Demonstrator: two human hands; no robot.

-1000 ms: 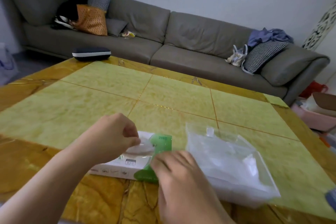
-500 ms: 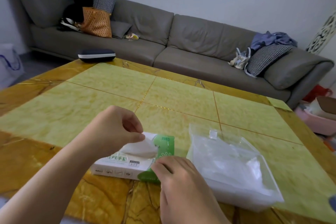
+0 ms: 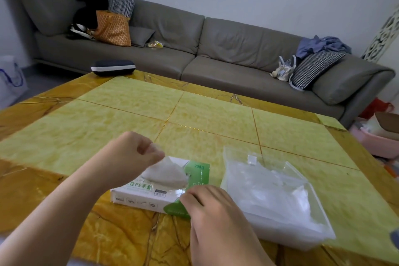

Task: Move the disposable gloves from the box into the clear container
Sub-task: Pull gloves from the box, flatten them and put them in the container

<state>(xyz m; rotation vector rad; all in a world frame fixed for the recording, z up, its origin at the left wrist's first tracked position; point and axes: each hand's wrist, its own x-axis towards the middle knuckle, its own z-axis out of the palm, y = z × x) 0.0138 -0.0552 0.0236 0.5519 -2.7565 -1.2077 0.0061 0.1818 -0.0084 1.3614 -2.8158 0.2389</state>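
Note:
A flat white and green glove box (image 3: 140,195) lies on the table near its front edge. My left hand (image 3: 129,157) pinches a thin translucent glove (image 3: 166,174) and holds it partly drawn out of the slot in the box's top. My right hand (image 3: 213,211) presses down on the box's near right corner, with fingers curled. Just right of the box stands the clear container (image 3: 302,183), open at the top, with several crumpled clear gloves (image 3: 265,192) lying inside it.
The table (image 3: 194,114) has a yellow-green tiled top with an amber marble border. A dark case (image 3: 113,67) lies at its far left corner. A grey sofa (image 3: 226,49) with cushions and bags runs behind. Pink tubs (image 3: 371,142) stand on the floor at right.
My left hand has risen and pulled the glove farther out of the box. My right hand has stayed on the box's corner. The camera has tilted slightly.

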